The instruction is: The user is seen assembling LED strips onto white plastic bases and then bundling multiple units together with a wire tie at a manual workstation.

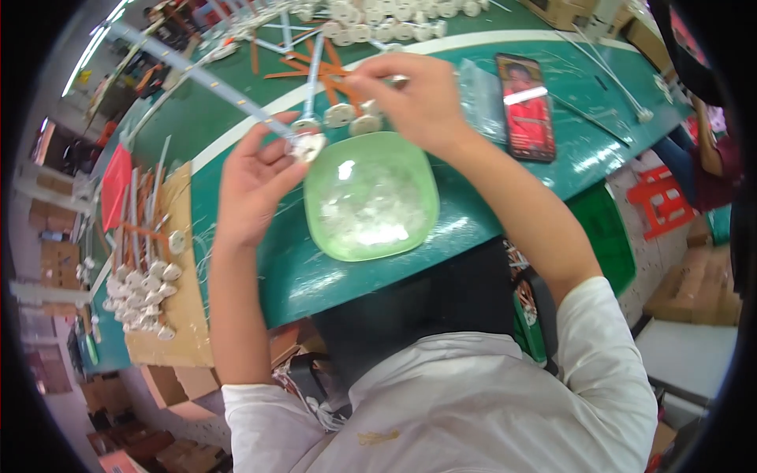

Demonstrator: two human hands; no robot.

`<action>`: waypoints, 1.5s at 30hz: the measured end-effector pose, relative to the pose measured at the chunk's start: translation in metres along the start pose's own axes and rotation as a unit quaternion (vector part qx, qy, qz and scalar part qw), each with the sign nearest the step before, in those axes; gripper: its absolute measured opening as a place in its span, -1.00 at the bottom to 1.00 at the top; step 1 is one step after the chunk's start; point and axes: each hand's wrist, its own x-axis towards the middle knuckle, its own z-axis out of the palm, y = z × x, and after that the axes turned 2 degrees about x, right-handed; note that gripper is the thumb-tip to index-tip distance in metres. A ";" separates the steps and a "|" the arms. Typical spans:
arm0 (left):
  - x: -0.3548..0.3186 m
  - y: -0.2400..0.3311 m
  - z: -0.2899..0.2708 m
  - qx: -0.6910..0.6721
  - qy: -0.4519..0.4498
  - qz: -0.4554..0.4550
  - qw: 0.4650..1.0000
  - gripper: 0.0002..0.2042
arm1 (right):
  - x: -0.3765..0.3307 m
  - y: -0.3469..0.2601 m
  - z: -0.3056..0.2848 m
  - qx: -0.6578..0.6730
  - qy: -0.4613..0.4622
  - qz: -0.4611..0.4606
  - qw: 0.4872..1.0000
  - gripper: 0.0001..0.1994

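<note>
My left hand (254, 185) is closed on a white round cap (310, 147), from which a long pale strip with yellowish spots (201, 75) runs up toward the far left. To its right my right hand (422, 98) hovers over the table, thumb and forefinger brought together; what they hold, if anything, is too small to make out. Below and between the hands sits a light green bowl (430, 169) with small clear pieces in it. Just beyond the bowl lie several orange strips (331, 83) and white round caps (340, 116), along with another pale strip (314, 75).
A phone (527, 110) with a lit screen lies right of the bowl, beside a clear plastic bag (481, 102). Many white caps (386, 20) are heaped at the far edge. Left, capped strips (142, 288) rest on cardboard (180, 315). Another person's arm (707, 146) shows far right.
</note>
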 end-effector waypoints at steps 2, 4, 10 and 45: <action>-0.001 0.002 0.000 0.009 0.002 -0.009 1.000 -0.44 | 0.000 -0.010 -0.004 -0.002 0.028 0.051 0.998 -0.82; 0.000 0.004 0.003 0.012 -0.005 -0.015 1.000 -0.45 | 0.001 0.001 -0.007 -0.045 0.052 0.031 0.997 -0.82; -0.001 0.008 0.003 0.023 -0.006 -0.017 1.000 -0.46 | 0.004 0.015 -0.004 -0.129 0.106 0.004 0.986 -0.85; -0.159 0.108 -0.179 0.838 0.239 -0.150 0.466 -0.67 | -0.003 0.043 0.009 -0.187 0.035 -0.211 0.959 -0.93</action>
